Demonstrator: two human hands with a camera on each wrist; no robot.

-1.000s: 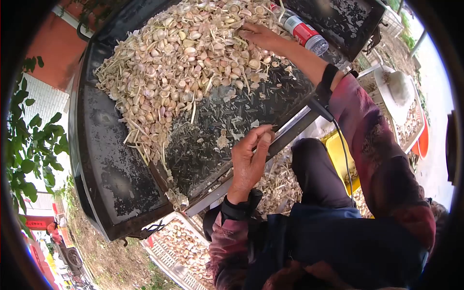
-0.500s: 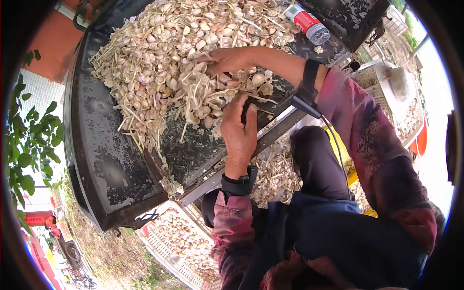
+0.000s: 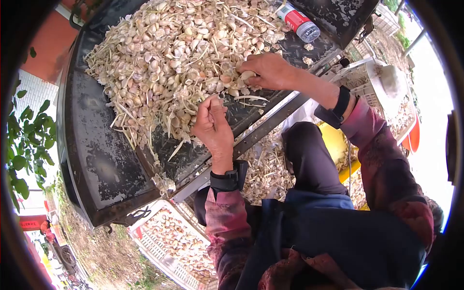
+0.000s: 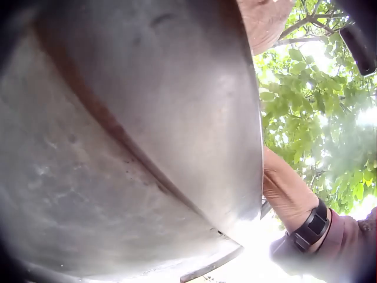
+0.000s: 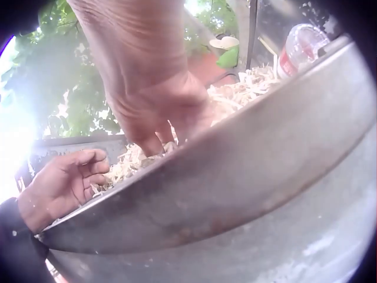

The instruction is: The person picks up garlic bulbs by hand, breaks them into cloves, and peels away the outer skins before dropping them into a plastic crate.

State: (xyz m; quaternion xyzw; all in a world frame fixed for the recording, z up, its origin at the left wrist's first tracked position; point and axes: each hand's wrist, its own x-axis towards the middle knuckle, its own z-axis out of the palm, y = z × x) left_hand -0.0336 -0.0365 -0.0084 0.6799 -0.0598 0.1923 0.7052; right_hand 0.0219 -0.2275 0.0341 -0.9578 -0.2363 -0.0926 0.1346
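A big heap of loose garlic cloves (image 3: 179,58), mixed with dry stalks and papery skin, covers much of a dark, worn metal tray (image 3: 116,140). At the heap's near right side my right hand (image 3: 273,71) pinches a pale garlic bulb (image 3: 248,76) between thumb and fingers. My left hand (image 3: 212,128) is at the heap's front edge, over the tray's near rim, its fingers loosely curled. In the right wrist view the left hand (image 5: 65,183) shows no garlic in its fingers, while the right hand (image 5: 171,112) reaches down among the cloves and its fingertips are hidden.
A plastic bottle with a red label (image 3: 297,21) lies on the tray beyond the right hand. Below stand a white crate of cloves (image 3: 150,241) and a yellow container (image 3: 333,145). A pale hat (image 3: 391,82) rests on a crate at the right.
The right hand went from the heap's far side by the bottle toward me, raking cloves nearer, and now holds the bulb. The left hand moved off the tray's rim and leftward to the heap.
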